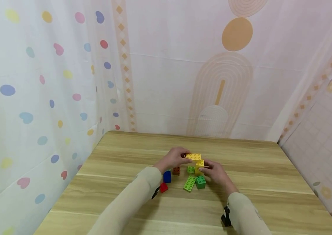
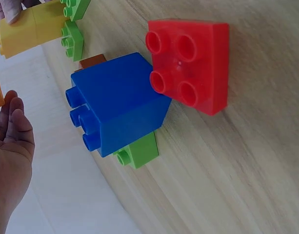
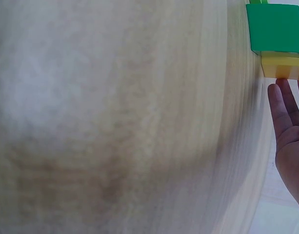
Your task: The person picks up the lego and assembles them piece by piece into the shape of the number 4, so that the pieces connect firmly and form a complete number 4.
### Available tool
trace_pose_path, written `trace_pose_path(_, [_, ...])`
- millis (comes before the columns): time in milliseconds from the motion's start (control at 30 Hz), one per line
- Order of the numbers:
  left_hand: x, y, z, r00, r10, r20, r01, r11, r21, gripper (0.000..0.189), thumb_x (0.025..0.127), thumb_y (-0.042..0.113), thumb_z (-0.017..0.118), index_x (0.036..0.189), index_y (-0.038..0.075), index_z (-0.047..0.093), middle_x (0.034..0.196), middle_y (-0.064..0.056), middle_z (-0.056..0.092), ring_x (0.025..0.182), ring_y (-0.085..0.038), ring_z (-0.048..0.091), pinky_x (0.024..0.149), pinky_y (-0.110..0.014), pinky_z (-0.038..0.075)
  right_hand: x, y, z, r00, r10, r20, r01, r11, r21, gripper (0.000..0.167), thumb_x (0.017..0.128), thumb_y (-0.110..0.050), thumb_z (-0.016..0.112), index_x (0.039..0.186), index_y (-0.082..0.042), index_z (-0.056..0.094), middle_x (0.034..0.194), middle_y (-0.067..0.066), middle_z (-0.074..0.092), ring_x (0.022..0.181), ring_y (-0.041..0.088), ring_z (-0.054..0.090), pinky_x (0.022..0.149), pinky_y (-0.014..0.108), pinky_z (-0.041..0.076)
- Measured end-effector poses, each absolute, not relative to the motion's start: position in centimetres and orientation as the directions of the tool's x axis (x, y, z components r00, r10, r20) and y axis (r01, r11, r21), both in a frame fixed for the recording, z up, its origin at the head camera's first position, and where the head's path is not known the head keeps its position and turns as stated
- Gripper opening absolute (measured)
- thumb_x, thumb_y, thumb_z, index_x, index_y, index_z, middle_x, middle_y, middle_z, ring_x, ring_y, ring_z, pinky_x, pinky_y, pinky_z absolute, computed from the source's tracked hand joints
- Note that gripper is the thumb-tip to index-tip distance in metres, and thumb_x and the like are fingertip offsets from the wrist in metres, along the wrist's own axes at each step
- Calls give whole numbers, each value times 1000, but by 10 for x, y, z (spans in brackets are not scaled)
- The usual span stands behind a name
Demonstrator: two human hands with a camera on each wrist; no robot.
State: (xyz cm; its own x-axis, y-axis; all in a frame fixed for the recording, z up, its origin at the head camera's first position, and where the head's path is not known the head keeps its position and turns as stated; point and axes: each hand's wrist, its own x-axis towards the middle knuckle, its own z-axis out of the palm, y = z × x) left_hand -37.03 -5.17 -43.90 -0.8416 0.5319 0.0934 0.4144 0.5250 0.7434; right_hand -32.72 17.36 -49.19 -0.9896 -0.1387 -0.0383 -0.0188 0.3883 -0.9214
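My left hand (image 1: pixel 174 159) pinches a long yellow toy building brick (image 1: pixel 194 157), studs up, between thumb and fingers. Just below and to its right stands a yellow block stack (image 1: pixel 199 167), which my right hand (image 1: pixel 217 173) grips from the right side. A seam across the stack (image 2: pixel 34 28) shows in the left wrist view. Whether the long brick touches the stack, I cannot tell. Close to the stack lie a dark green brick (image 1: pixel 200 182), a long light green brick (image 1: pixel 189 183) and a small light green brick (image 1: pixel 190 169).
Left of these, a blue brick (image 2: pixel 120 92) lies on its side by a red brick (image 2: pixel 190 63), with another green brick (image 2: pixel 143 150) partly behind it. A brown brick (image 1: pixel 176 170) is near the left hand. The wooden table (image 1: pixel 242 156) ends at a patterned curtain (image 1: pixel 166 81).
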Motion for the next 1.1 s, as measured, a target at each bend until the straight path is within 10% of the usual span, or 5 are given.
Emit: trace_pose_path(1100, [-375, -42, -433, -778, 627, 36, 500, 583, 640, 39, 93, 22, 73, 128, 7, 67, 101, 1, 65, 87, -13, 54, 76, -26, 46, -326, 175, -490, -987, -159, -31, -37, 407, -913, 46, 96, -22, 68, 138, -6, 59, 129, 14, 63, 114, 28, 61, 90, 43, 52])
